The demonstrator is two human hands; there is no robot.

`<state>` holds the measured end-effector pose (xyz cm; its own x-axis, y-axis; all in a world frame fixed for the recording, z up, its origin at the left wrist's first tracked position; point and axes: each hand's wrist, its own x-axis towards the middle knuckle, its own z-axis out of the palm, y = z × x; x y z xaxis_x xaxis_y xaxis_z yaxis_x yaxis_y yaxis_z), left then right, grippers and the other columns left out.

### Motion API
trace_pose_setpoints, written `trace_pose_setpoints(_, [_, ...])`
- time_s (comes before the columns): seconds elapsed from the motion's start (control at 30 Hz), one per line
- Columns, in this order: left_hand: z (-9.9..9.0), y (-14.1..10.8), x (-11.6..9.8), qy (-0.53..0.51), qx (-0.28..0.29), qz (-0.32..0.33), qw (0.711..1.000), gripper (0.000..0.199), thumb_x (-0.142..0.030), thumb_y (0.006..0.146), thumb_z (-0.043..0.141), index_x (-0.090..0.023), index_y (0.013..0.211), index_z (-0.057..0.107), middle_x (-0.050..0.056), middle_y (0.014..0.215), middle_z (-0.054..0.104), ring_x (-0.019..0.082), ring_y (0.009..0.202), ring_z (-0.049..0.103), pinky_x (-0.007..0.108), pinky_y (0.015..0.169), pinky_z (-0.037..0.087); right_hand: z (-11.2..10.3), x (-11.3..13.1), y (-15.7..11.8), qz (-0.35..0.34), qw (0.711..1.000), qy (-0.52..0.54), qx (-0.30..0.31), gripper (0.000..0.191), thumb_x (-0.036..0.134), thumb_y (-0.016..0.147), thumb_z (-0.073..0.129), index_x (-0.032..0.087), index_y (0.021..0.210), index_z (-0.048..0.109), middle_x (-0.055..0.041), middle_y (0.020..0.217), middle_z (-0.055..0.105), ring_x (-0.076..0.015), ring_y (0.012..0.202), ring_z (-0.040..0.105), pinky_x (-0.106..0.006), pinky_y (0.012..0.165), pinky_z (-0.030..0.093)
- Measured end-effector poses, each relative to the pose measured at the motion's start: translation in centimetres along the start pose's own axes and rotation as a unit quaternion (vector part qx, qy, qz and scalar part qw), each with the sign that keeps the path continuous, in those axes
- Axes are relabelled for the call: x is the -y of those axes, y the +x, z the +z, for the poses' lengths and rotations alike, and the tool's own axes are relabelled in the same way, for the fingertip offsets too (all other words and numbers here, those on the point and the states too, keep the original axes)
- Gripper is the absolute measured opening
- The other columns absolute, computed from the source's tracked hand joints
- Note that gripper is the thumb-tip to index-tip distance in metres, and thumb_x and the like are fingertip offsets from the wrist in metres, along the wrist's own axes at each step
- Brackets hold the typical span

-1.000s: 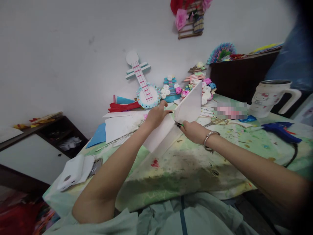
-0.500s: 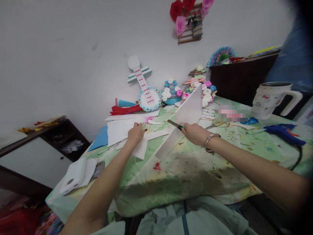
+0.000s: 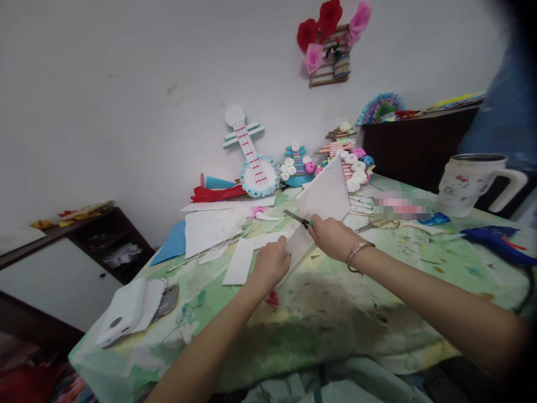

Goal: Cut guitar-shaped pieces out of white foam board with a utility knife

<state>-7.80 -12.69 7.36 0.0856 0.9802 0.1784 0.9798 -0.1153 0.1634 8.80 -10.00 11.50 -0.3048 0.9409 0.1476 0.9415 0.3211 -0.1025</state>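
Note:
In my right hand is a utility knife, its grey blade pointing left and a bit of green showing at the grip. A large white board stands tilted behind that hand, its lower part running down toward me. At this lower end my left hand is closed, fingers curled on the board's near edge; the fingertips are partly hidden. A white L-shaped offcut lies just left of my left hand. Farther left are a white sheet and thin white cords.
Gold-handled scissors, a blue glue gun and a white mug are on the right. A white case lies front left beside a phone. A paper banjo-like craft leans on the wall.
My left hand has moved right and toward me, from the loose white pieces to the board's lower end. The offcut now lies flatter. The knife stays in my right hand.

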Motion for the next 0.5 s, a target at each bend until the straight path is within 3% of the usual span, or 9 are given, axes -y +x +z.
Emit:
trace_pose_setpoints(0.13, [0.3,2.1,1.9,-0.062,0.004,-0.001,0.998,0.023,-0.018,0.074,0.049,-0.02,0.096,0.057,0.013,0.087,0.066,0.031,0.088,0.061,0.036,0.073,0.042,-0.7,0.2,0.8,-0.005,0.999,0.006,-0.047,0.033,0.038,0.096,0.022,0.017,0.108,0.045,-0.0149,0.083,0.064,-0.0308,0.077,0.064,-0.032,0.06,0.037])
trace_pose_setpoints(0.27, [0.7,4.2,4.6,-0.148,-0.015,0.002,0.989,0.018,-0.02,0.07,0.055,-0.02,0.087,0.059,0.008,0.086,0.065,0.028,0.086,0.059,0.035,0.074,0.041,-0.9,-2.0,2.6,0.018,0.985,0.063,-0.162,0.032,0.039,0.095,0.026,0.017,0.105,0.046,-0.0082,0.069,0.062,-0.024,0.062,0.058,-0.027,0.054,0.027])
trace_pose_setpoints(0.4, [1.6,5.6,6.9,-0.243,-0.065,-0.004,0.968,0.017,-0.02,0.068,0.056,-0.019,0.085,0.06,0.003,0.082,0.064,0.022,0.078,0.058,0.031,0.072,0.041,1.0,-5.9,4.1,0.08,0.939,0.16,-0.295,0.029,0.039,0.094,0.028,0.019,0.1,0.048,-0.0023,0.061,0.055,-0.0209,0.056,0.051,-0.027,0.053,0.026])
trace_pose_setpoints(0.5, [2.3,6.1,8.0,-0.33,-0.106,-0.01,0.938,0.018,-0.023,0.071,0.056,-0.018,0.088,0.059,0.002,0.081,0.064,0.019,0.074,0.059,0.028,0.068,0.043,3.6,-8.3,4.9,0.132,0.893,0.26,-0.342,0.026,0.042,0.093,0.031,0.021,0.093,0.047,0.0005,0.06,0.051,-0.018,0.054,0.049,-0.026,0.053,0.03])
